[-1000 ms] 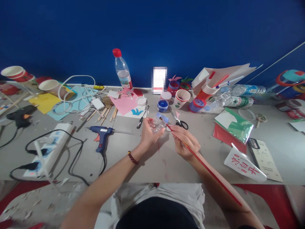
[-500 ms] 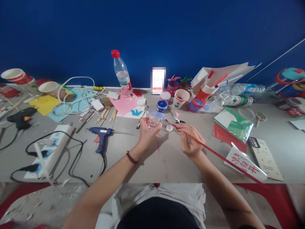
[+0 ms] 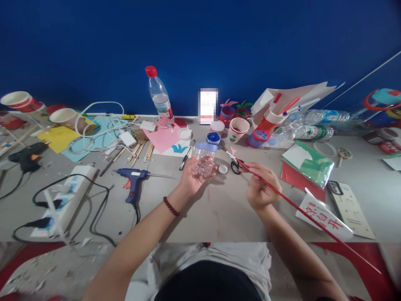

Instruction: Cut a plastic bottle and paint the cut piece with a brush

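My left hand point(image 3: 190, 179) cradles a cut-off clear plastic bottle piece point(image 3: 204, 160) with a band of blue paint around its upper edge. Its fingers show through the plastic, curled behind it. Pinched in my right hand point(image 3: 263, 186) is a long red-handled paintbrush point(image 3: 296, 205), its bristle tip to the right of the bottle piece and apart from it. Just behind the bottle piece stands an open jar of blue paint point(image 3: 213, 138). Black-handled scissors point(image 3: 235, 167) lie near the brush, and a small white cap point(image 3: 222, 169) rests between the hands.
To the left lie a blue glue gun point(image 3: 134, 184) and a white power strip point(image 3: 67, 200) with black cords. A red-capped bottle point(image 3: 161, 98) and a paper cup point(image 3: 239, 130) stand at the back. A phone point(image 3: 351, 209) and green paper point(image 3: 308, 163) lie at right.
The bottle piece has turned so more of its side shows, and my left fingers have shifted around it. My right hand has drawn the brush back, right and slightly down.
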Tool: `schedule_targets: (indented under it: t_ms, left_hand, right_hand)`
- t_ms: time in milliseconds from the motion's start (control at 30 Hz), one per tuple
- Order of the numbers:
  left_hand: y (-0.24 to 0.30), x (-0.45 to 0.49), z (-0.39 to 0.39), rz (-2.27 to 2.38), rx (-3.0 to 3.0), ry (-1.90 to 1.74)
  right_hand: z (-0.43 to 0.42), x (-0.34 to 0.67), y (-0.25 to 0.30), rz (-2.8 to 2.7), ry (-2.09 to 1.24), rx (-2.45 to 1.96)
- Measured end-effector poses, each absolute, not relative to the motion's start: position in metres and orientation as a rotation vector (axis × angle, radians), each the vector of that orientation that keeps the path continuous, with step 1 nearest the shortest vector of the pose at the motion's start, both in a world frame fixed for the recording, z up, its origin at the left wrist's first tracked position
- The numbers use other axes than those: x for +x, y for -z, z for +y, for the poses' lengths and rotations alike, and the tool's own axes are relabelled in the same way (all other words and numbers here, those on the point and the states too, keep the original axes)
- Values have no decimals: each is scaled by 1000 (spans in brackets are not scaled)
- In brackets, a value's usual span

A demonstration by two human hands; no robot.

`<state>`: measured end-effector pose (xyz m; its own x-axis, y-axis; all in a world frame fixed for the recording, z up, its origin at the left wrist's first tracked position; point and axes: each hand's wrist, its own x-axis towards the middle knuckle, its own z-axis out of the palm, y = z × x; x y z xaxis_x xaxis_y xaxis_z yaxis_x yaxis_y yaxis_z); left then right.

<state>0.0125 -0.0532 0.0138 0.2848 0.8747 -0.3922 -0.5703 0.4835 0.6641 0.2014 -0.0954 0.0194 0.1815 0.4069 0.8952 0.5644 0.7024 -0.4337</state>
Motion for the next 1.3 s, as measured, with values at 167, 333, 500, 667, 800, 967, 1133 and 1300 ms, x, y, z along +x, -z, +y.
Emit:
schedule_targets:
  t_ms: [167,333,500,667,800,967,1133,1300]
  left_hand:
    - [-16,11,-55,760,425,-945]
    - [-15,10,-56,719,430,-916]
    - [-14,11,-58,727,424,-933]
    - [-12,12,-60,702,425,-937]
    - [-12,12,-60,678,447,-934]
    - [-15,13,-61,700,455,-928]
    - [-16,14,-61,709,472,-939]
    - [-15,13,-61,690,462,-906]
  right_hand:
    - [-96,199,-24,-1392,87,-769]
    - [-96,196,-26,-1190,-111,-816]
    - [-92,199,-27,-925,-370,-929]
    - [-91,199,-30,-798,-523,-949]
    - [-92,196,-33,-762,-558,-975]
    - [-92,196,-34,-767,-566,-954]
    - [-92,197,-34,-823,-576,-941]
    - [-99,197,-28,-985,-573,-933]
